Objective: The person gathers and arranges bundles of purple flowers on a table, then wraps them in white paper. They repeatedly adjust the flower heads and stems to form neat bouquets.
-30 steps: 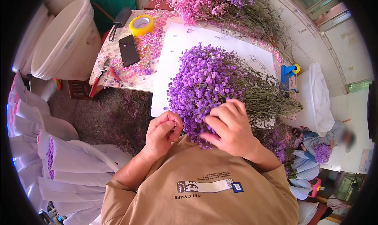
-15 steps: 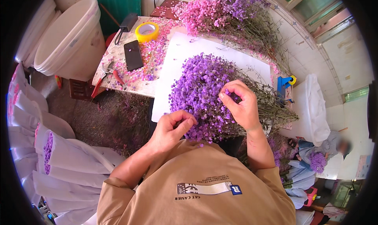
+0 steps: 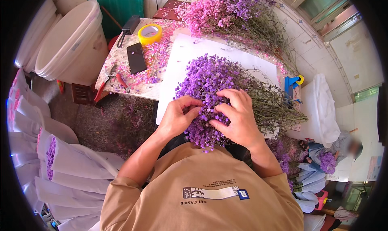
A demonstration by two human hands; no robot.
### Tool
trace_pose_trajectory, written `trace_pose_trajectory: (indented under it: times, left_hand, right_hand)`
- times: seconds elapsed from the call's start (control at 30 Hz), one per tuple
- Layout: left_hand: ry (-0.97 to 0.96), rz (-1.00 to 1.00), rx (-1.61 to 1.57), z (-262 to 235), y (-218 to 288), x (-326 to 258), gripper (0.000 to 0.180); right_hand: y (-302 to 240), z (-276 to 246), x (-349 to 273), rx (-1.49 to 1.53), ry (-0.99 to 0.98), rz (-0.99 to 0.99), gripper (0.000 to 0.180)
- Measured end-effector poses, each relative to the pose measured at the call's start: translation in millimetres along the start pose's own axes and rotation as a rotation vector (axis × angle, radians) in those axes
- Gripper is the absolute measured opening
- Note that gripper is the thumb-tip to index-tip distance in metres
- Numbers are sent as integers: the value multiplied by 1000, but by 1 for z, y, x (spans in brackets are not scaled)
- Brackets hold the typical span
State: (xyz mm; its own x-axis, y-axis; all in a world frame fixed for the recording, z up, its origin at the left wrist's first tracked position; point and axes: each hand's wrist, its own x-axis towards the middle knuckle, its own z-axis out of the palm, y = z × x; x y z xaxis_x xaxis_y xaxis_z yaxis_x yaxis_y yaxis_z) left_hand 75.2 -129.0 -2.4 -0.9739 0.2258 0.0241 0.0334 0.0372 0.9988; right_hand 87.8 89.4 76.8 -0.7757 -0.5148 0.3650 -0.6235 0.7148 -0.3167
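Note:
A bunch of small purple baby's-breath flowers (image 3: 210,75) lies on a white paper sheet (image 3: 186,49), its blossoms toward the left and its thin stems (image 3: 279,105) toward the right. My left hand (image 3: 178,117) is at the near left of the blossoms, thumb and forefinger pinched on some flower heads. Close beside it, my right hand (image 3: 237,119) reaches over the blossoms from the right. Its fingers are apart, and their tips touch the flower heads.
Pink and purple flowers (image 3: 226,12) lie at the table's back. To the left are yellow tape (image 3: 150,33), a black phone (image 3: 136,58) and red-handled pruning shears (image 3: 109,79). A tape dispenser (image 3: 293,85) sits at the right edge. White tubs (image 3: 74,45) stand left; another person (image 3: 337,152) sits far right.
My right hand has come down and left onto the blossoms, its fingers spreading from a pinch. My left hand has moved slightly up and right, deeper among the flower heads.

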Motion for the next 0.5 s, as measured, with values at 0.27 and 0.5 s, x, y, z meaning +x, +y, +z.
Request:
trace_pose_trajectory:
  times: [0.27, 0.5]
  left_hand:
    - [-55, -104, 29, -2, 2, -7, 25]
    - [-53, 71, 40, -2, 1, -10, 23]
  right_hand:
    - [5, 5, -6, 191, 45, 7, 17]
    - [5, 8, -11, 201, 35, 16, 17]
